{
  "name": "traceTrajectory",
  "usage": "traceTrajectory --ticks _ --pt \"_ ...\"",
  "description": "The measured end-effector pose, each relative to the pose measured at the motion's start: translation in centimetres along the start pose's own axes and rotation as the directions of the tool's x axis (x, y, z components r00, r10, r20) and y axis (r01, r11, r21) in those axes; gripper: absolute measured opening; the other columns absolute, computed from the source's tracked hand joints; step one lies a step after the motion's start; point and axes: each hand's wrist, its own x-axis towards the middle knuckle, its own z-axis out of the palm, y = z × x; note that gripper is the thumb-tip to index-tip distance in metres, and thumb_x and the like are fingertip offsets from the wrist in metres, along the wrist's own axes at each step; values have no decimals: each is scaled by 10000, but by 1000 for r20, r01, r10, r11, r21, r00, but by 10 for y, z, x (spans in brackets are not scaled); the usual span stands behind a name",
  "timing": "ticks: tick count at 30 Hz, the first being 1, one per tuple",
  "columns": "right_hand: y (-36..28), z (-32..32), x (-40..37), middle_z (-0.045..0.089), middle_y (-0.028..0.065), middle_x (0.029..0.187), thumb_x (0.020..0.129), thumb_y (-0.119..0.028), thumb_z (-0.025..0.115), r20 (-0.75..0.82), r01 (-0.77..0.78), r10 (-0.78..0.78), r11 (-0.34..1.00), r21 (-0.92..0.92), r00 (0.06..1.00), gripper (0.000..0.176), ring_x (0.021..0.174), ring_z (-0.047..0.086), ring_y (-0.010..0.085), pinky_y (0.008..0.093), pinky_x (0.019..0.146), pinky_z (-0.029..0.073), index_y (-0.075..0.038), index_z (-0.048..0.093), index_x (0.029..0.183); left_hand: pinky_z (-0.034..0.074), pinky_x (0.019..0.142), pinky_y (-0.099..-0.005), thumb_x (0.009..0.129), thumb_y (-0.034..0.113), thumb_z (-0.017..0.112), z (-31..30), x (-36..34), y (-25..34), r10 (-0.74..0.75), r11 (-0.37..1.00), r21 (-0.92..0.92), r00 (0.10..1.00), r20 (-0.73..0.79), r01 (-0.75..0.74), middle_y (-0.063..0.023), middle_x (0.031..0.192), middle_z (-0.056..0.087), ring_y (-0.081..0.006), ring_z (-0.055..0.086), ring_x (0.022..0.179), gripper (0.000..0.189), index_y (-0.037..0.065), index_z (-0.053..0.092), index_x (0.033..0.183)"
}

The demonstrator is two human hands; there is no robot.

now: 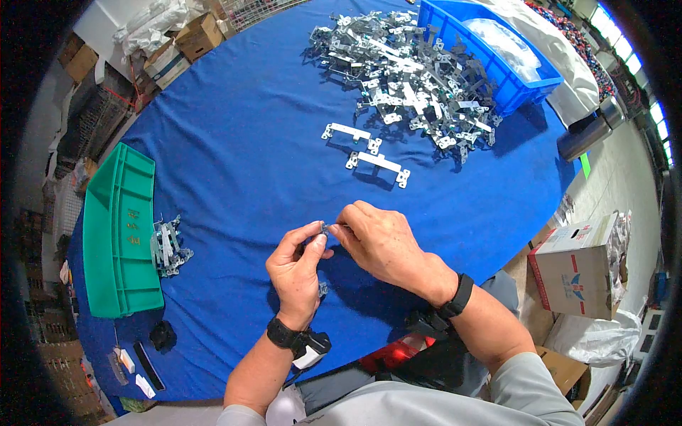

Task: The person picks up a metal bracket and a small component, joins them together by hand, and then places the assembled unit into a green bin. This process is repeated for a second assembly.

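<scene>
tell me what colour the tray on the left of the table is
The tray is green, seen best in the head view.

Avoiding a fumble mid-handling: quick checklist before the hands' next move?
1. Left hand pinching the small metal part: ok.
2. Right hand fingertips at that same part: ok.
3. Part's exact alignment: cannot tell, too small and partly covered.
4. Two metal brackets lying apart from the large bracket pile: ok.
5. Blue crate clear of both hands: ok.
6. Black wristbands on both wrists: ok.
</scene>
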Motion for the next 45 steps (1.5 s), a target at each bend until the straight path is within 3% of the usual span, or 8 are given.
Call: traceTrajectory --ticks 14,20,23,29,32,39,42,45 --pt "1 -9 4 545 120 784 893 -146 644 -53 7 -5 999 45 999 115 683 607 345 452 559 483 -70 557 893 597 708 -263 898 -31 664 2 -1 3 -17 1000 -27 999 -29 16 -117 1066 692 -142 667 905 213 -30 681 1111" --pt "0 -5 7 566 116 829 873 -75 682 -131 202 -183 968 147 974 127 722 595 299 399 613 481 -46 599 965 603 737 -283 898 -45 649 0 1 4 -35 992 -116 998 58 42 -133 1051 686 -152 671 905 431 -19 548 1316" --pt "-2 -7 6 578 122 847 869 -77 691 -26 147 -144 978 151 989 137 733 600 302 398 618 481 -44 608 973 605 744 -292 879 -72 650 -2 3 6 -17 984 -176 995 100 35 -144 1096 661 -162 665 957 528 -15 478 1375" --pt "1 -9 8 588 144 844 917 -105 630 -9 44 -44 918 393 999 108 782 614 338 427 649 490 -32 577 976 598 877 -416 1011 317 518 -20 16 1 -84 872 -458 975 204 171 -212 1220 604 -293 630 1111 479 -36 487 1335" --pt "-6 -16 12 614 137 762 956 -85 588 79 -317 327 786 531 942 98 619 647 218 355 554 507 10 565 963 545 988 -456 1029 381 448 -21 21 8 -140 649 -725 973 184 230 -240 1328 558 -391 526 1277 516 -47 507 1312" --pt "-7 -14 9 635 127 672 955 -126 597 264 -459 376 694 556 888 135 612 675 249 367 540 512 8 582 961 564 912 -396 1035 251 510 -13 15 4 3 941 -339 1000 -21 -10 -198 1292 596 -315 581 1203 413 -40 525 1328" --pt "2 -6 5 645 193 734 925 -151 606 123 -117 87 959 259 989 139 703 645 408 477 611 506 -14 589 907 564 835 -334 1032 245 530 -17 14 -5 23 942 -333 998 -53 -39 -151 1218 639 -238 628 1062 385 -36 565 1294" --pt "5 -11 7 653 188 779 923 -153 613 31 -85 80 976 199 996 133 716 650 392 480 602 500 -25 585 903 558 779 -295 1028 239 545 -18 13 -4 10 967 -255 1000 -20 -15 -115 1130 668 -189 639 930 362 -36 596 1257"
